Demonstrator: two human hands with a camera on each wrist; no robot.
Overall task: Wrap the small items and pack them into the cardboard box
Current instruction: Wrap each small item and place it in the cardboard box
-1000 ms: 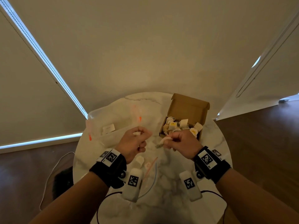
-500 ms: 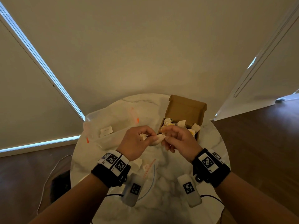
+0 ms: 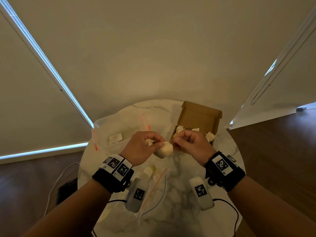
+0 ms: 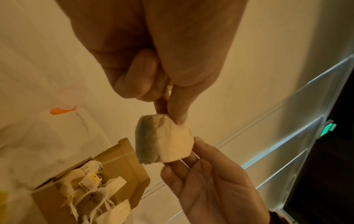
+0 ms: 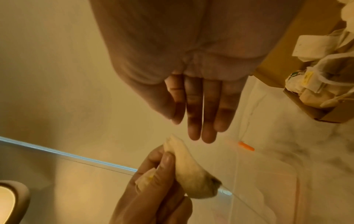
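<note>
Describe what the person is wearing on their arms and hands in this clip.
Both hands, left hand and right hand, are bare, and the forearms show no sleeves. Each wrist carries a black band topped with white tags printed with black square codes. A pale block with another code hangs under each wrist, with thin black cables trailing.

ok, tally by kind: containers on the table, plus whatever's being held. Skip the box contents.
cardboard box: 1
clear plastic tub: 1
zip bag: 1
tea bag, pinched by the left hand: 1
Total: 4
</note>
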